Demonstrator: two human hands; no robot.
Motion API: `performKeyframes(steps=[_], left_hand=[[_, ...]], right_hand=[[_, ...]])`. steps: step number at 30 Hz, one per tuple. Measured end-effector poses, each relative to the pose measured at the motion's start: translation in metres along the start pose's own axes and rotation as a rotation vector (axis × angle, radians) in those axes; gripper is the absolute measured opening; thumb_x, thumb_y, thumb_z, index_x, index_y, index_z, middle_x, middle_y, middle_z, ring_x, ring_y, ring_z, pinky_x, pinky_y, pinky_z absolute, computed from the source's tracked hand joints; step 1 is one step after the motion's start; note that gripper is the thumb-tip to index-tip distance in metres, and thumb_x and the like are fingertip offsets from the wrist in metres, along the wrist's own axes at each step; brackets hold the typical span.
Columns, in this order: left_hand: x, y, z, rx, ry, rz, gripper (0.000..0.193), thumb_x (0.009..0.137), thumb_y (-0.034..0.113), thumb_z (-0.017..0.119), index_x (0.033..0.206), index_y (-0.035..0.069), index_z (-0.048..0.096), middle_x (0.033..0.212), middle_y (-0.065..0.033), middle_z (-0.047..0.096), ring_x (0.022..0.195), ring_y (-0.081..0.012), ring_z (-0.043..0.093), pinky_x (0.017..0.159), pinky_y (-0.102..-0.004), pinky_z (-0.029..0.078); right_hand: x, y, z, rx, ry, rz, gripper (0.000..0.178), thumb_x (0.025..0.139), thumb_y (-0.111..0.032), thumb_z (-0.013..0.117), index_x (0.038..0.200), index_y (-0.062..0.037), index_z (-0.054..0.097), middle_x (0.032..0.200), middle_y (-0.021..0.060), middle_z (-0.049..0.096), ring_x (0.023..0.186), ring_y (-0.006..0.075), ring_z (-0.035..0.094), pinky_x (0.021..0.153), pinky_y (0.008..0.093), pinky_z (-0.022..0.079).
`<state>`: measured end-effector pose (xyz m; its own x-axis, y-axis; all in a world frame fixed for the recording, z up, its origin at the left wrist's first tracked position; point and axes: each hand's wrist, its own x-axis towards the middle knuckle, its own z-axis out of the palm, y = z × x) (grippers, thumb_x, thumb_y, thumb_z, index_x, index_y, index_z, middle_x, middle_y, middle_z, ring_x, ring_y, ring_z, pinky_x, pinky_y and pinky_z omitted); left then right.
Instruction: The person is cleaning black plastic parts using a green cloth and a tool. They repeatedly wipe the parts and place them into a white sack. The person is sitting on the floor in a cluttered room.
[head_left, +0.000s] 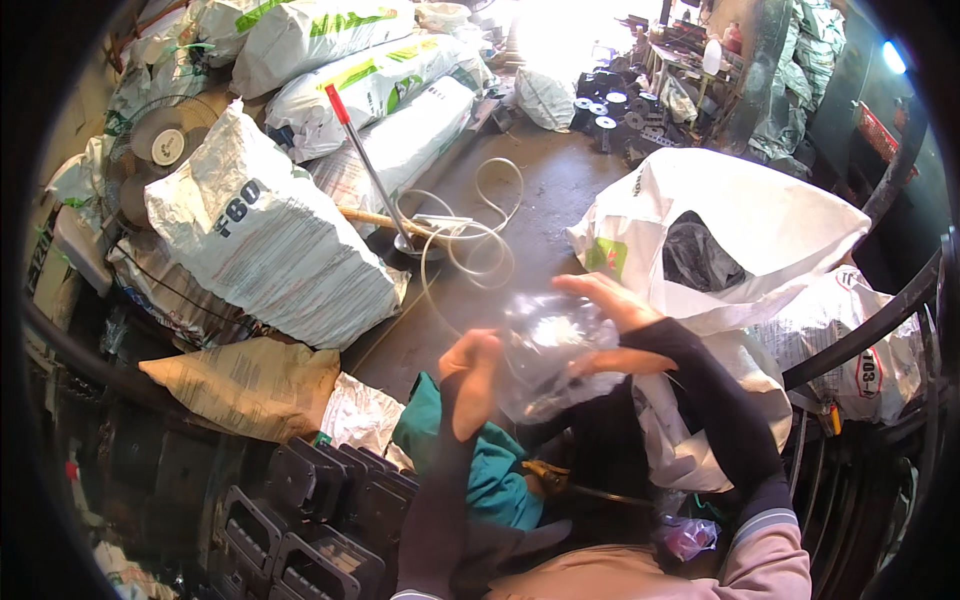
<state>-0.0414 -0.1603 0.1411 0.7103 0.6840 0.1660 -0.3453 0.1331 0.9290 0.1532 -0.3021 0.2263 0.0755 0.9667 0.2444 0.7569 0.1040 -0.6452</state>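
Observation:
A crinkled clear plastic bag hangs in front of me, shining in the light; its contents are hard to make out. My left hand is closed at the bag's left edge, fingers curled in. On the other side my right hand has its fingers and thumb spread wide, the thumb lying across the bag's right part. Below the bag are my dark-clad legs and a teal cloth. The large white sack to my right gapes, with dark plastic inside.
Stacked black plastic parts stand at lower left, near a tan sack. A large white sack, a fan and a red-handled rod are farther left. A coiled hose lies on the floor. Black spools stand far ahead.

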Motion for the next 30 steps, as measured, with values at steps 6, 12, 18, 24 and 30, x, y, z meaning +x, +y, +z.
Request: performKeyframes(steps=[6, 12, 18, 24, 30], left_hand=[[0.014, -0.036, -0.057, 0.140, 0.316, 0.022, 0.029, 0.098, 0.030, 0.063, 0.097, 0.001, 0.069, 0.076, 0.0025, 0.063, 0.068, -0.0052, 0.052, 0.061, -0.0206, 0.040], [0.042, -0.062, -0.077, 0.248, 0.690, 0.097, 0.043, 0.100, 0.038, 0.057, 0.094, -0.003, 0.067, 0.078, -0.0040, 0.062, 0.072, -0.0137, 0.054, 0.069, -0.0273, 0.042], [0.057, -0.079, -0.089, 0.361, 0.919, 0.032, 0.055, 0.102, 0.042, 0.049, 0.113, -0.010, 0.063, 0.107, -0.0202, 0.067, 0.096, -0.0264, 0.062, 0.089, -0.0352, 0.047], [0.060, -0.089, -0.100, 0.119, 0.890, -0.053, 0.055, 0.103, 0.043, 0.047, 0.122, -0.007, 0.059, 0.113, -0.0139, 0.063, 0.098, -0.0222, 0.058, 0.093, -0.0328, 0.045], [0.060, -0.099, -0.113, -0.143, 0.782, -0.164, 0.056, 0.104, 0.043, 0.044, 0.128, -0.005, 0.056, 0.121, -0.0139, 0.060, 0.102, -0.0215, 0.058, 0.089, -0.0319, 0.048]], right_hand=[[0.024, 0.076, 0.076, 0.285, -0.024, 0.305, 0.085, 0.072, -0.024, 0.086, 0.144, -0.0121, 0.041, 0.127, 0.0180, 0.060, 0.118, 0.0290, 0.058, 0.100, 0.0405, 0.045], [0.053, 0.173, 0.148, 0.108, 0.204, 0.480, 0.046, 0.078, -0.019, 0.073, 0.120, -0.0049, 0.061, 0.113, 0.0209, 0.066, 0.106, 0.0378, 0.063, 0.092, 0.0424, 0.050], [0.051, 0.264, 0.168, -0.267, 0.523, 0.334, 0.032, 0.073, -0.014, 0.063, 0.103, -0.0025, 0.063, 0.100, 0.0221, 0.067, 0.097, 0.0417, 0.063, 0.086, 0.0435, 0.051], [0.044, 0.294, 0.126, -0.178, 0.539, 0.680, 0.032, 0.073, -0.018, 0.061, 0.100, -0.0022, 0.069, 0.097, 0.0223, 0.070, 0.097, 0.0373, 0.068, 0.086, 0.0421, 0.051], [0.039, 0.330, 0.120, -0.283, 0.563, 0.716, 0.031, 0.078, -0.022, 0.067, 0.101, -0.0011, 0.066, 0.100, 0.0219, 0.068, 0.099, 0.0384, 0.066, 0.086, 0.0434, 0.051]])
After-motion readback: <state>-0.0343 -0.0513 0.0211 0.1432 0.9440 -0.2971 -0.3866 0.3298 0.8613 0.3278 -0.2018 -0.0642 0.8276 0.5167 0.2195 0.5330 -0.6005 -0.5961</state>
